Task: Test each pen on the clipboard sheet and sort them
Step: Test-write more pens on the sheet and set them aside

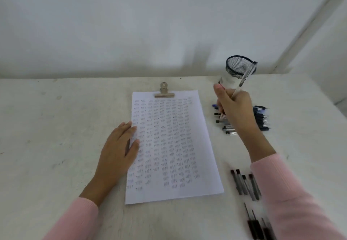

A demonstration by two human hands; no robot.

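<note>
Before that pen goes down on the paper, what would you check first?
1. The right hand grips the clear pen: ok.
2. The left hand rests on the left edge of the sheet, steadying it: ok.
3. The clip holds the top of the sheet: ok.
4. Blank space remains near the bottom of the sheet: ok.
5. The pen's tip is exposed and ready to write: cannot tell.

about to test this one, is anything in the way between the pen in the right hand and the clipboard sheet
Nothing visible does. The right hand grips the pen to the right of the sheet, over the pen pile, with only bare table between. The left hand rests on the left edge of the sheet, off that path.
</note>
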